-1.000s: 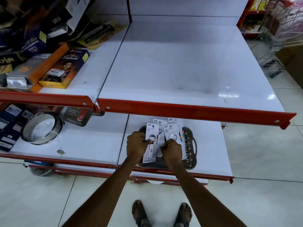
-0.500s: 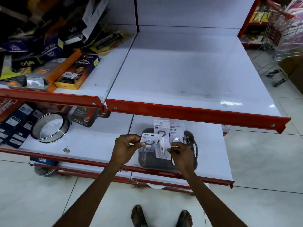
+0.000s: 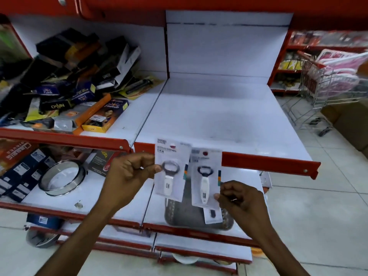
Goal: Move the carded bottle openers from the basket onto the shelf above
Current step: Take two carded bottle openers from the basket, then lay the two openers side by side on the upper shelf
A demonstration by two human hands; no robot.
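Two carded openers were up in the air, one to each hand! The left hand (image 3: 127,176) pinched the left card (image 3: 171,170) at its edge, thumb and fingers closed beside the steel ring of the opener, the card upright and facing the camera. The right hand (image 3: 239,198) gripped the right card (image 3: 206,180) by its lower right corner, fingers curled tight on it, and that one carried a dark-headed opener with a white handle. The two cards sat side by side, edges just touching or overlapping, I couldn't tell which, both in front of the red lip (image 3: 266,162) of the upper shelf (image 3: 219,116). That shelf's white surface lay bare behind them.

Down below, the dark basket (image 3: 171,214) rested on the lower shelf (image 3: 111,196), right under the held cards, and one more card (image 3: 213,215) lay in it, partly hidden by the right card. Off to the left on that lower shelf stood a round metal sieve (image 3: 61,178), well apart from the basket. Up left, a jumble of boxes (image 3: 79,96) crowded the neighbouring shelf bay. At far right, a wire trolley (image 3: 326,90) stood on the tiled floor, blurred.
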